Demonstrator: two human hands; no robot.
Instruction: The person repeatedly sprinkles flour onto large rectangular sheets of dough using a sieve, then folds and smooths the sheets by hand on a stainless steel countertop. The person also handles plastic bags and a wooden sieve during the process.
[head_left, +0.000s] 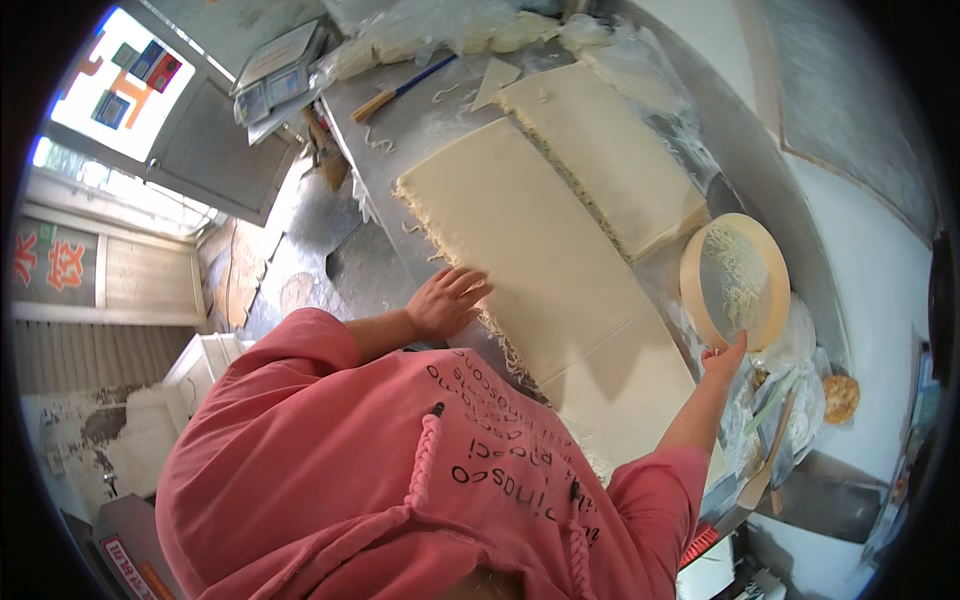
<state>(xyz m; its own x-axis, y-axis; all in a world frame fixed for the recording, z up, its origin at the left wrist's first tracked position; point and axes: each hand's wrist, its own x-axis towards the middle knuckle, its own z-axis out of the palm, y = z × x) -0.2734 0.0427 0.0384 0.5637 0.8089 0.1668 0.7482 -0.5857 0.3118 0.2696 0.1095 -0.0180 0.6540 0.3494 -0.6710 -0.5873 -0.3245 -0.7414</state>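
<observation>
A long, pale stack of dough sheets [560, 240] with a frayed near edge runs across the metal table. My left hand [447, 303] rests on that near edge, fingers stretched out and holding nothing. At the right, my right hand [727, 357] grips the near rim of a round sieve [768, 318]. The sieve is tilted on its side, and thin pale dough scraps [742, 285] lie against its mesh. Behind the long stack lies a second, shorter stack of dough sheets [610, 150], with a narrow gap of crumbs between the two.
A brush [385, 101] with a blue handle lies at the table's far left, near a scale [275, 85]. Clear plastic sheeting [440, 40] is bunched along the back. Plastic bags [770, 405] and a wooden stick [772, 455] lie at the right.
</observation>
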